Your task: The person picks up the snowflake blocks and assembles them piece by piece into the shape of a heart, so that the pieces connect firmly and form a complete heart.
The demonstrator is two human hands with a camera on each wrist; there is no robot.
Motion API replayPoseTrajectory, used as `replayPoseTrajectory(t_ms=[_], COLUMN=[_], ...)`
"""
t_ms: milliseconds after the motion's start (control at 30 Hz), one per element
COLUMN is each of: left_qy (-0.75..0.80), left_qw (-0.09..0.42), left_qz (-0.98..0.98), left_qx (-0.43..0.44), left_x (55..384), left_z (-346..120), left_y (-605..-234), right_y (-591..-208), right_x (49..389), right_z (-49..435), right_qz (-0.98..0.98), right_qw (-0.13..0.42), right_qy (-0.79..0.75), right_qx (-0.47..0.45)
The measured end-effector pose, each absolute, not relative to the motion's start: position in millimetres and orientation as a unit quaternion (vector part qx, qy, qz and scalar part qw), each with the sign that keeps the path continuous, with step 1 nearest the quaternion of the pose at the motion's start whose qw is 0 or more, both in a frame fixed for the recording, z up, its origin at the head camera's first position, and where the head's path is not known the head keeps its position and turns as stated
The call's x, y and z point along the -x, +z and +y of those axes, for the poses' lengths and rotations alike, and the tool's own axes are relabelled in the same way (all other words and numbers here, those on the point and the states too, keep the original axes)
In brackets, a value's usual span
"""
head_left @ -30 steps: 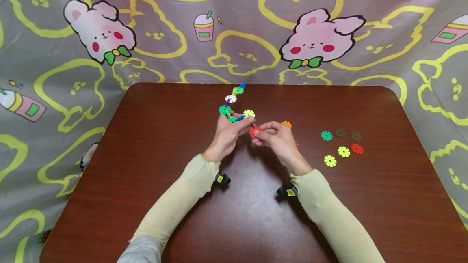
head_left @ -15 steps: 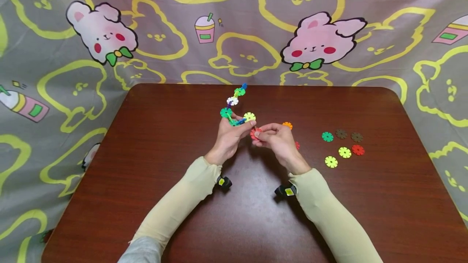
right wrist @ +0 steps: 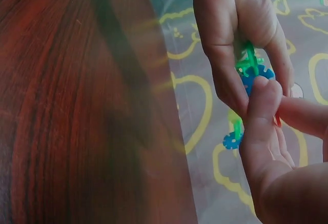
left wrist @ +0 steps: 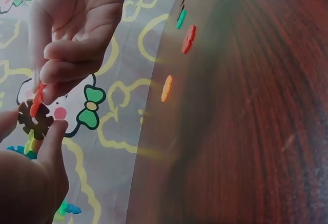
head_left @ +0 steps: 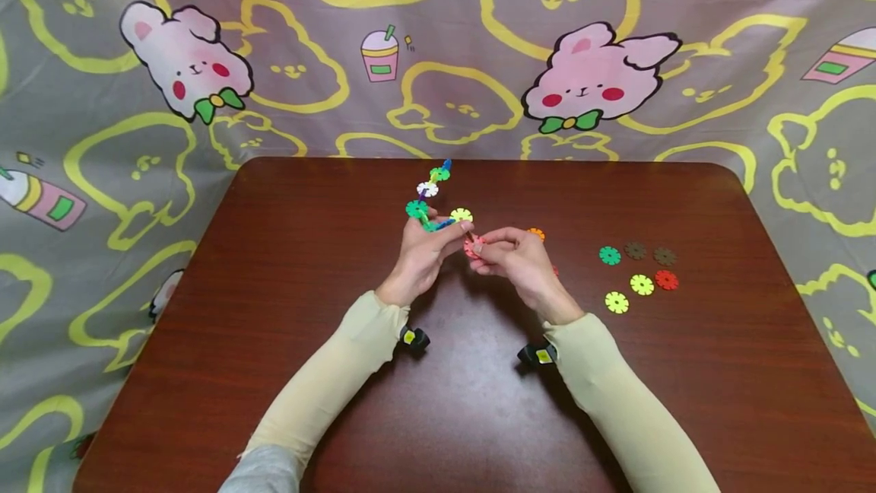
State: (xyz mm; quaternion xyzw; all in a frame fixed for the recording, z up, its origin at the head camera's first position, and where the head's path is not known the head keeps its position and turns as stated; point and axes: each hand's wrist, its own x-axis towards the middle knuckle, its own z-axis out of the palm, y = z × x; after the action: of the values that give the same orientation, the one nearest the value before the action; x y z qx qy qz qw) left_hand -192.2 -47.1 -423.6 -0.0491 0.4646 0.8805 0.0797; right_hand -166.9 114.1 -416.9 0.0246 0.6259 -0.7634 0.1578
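My left hand (head_left: 420,253) holds a chain of slotted plastic discs, with a green disc (head_left: 417,209), a white disc (head_left: 427,189) and a yellow disc (head_left: 461,216) showing above it. Between its thumb and fingers is a brown disc (left wrist: 45,124) at the chain's near end, plain in the left wrist view. A red disc (head_left: 472,246) is pinched by my right hand (head_left: 516,261). Seen edge-on in the left wrist view, the red disc meets the brown one crosswise; how deep their slots engage cannot be told. In the right wrist view, fingers hide most of that joint.
Loose discs lie on the brown table (head_left: 308,249) to the right: green (head_left: 610,256), two brown, a red disc (head_left: 667,280) and two yellow. An orange disc (head_left: 537,234) and another red one sit partly behind the right hand. A patterned cloth (head_left: 465,36) hangs behind the table.
Both hands keep their grip and stay nearly in place. The red disc looks paler now, and the view has shifted slightly.
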Motion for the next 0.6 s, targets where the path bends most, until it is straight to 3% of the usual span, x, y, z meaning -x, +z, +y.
replayPoseTrajectory(t_ms=[600], left_qy=[0.852], left_qw=[0.092], left_qz=[0.512], left_qx=[0.059], left_x=[192], left_z=[-56], left_y=[-426], right_y=[-421], right_x=[192], right_z=[186], right_qz=[0.811], right_qw=[0.109], right_qy=[-0.574], right_qx=[-0.010])
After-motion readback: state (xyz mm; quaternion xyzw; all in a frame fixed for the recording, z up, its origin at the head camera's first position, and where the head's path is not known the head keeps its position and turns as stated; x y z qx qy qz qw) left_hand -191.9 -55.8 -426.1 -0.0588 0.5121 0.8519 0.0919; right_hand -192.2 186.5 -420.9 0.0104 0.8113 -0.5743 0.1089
